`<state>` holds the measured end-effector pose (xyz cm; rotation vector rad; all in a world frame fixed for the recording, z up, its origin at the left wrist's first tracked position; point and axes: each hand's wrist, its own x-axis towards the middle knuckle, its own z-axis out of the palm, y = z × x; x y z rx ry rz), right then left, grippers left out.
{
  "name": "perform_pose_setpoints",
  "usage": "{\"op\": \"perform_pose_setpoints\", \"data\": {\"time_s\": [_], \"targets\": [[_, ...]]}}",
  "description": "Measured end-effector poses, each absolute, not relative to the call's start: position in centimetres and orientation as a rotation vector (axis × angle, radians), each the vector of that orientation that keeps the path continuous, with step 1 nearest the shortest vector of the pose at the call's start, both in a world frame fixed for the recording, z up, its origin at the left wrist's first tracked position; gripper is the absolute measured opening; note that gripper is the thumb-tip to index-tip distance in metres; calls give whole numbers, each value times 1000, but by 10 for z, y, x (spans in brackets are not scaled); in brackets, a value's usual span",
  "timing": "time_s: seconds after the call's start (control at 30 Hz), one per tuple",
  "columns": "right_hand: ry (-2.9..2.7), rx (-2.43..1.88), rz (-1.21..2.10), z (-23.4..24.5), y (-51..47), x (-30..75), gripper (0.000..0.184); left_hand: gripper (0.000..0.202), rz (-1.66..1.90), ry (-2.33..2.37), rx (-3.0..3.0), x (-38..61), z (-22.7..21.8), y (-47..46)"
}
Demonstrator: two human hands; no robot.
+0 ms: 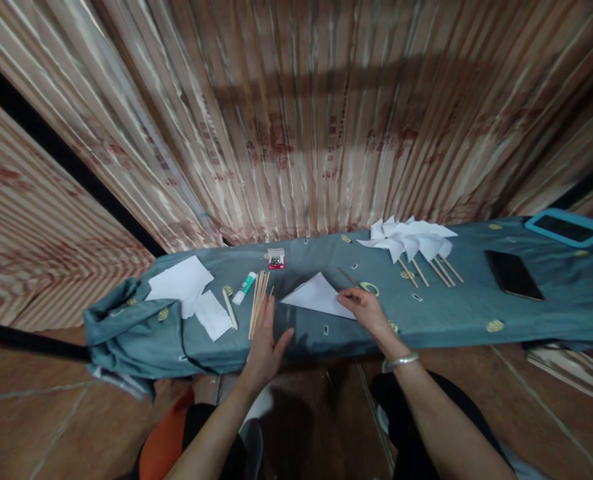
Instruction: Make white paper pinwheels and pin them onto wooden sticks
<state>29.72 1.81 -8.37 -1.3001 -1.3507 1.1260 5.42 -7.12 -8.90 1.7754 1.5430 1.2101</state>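
A white paper folded into a triangle (pixel 316 295) lies on the blue-grey cloth (pixel 456 313) that covers a narrow bench. My right hand (pixel 363 309) rests on the triangle's right corner, fingers curled down on the paper. My left hand (pixel 265 340) is open and flat, fingers stretched out, just below a bunch of wooden sticks (pixel 259 293). A glue stick (pixel 245 287) and a single stick lie left of the bunch. Scissors with a yellow-green handle (pixel 363 285) lie just beyond my right hand.
Several finished white paper pinwheels on sticks (pixel 411 241) lie at the back right. White paper sheets (pixel 181 281) lie at the left. A small red box (pixel 276 259), a black phone (pixel 513 275) and a blue-cased tablet (pixel 566 228) are on the cloth. A striped curtain hangs behind.
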Motion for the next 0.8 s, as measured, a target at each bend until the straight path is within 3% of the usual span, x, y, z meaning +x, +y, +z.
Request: {"op": "perform_pose_setpoints", "data": {"time_s": [0.17,0.27,0.33,0.8], "targets": [[-1139,-1205,1282,-74,12,307,48,68,1472,1314,790,79,-66,-44],[-1068,-1168,1344,-68,6,311,47,39,1321,1120,500,94,-49,-37],[-1021,-1150,1374,-65,3,313,45,30,1237,1031,446,102,-39,-35],[-977,-1105,1401,-58,-7,332,39,20,1168,888,285,125,-30,-27]]}}
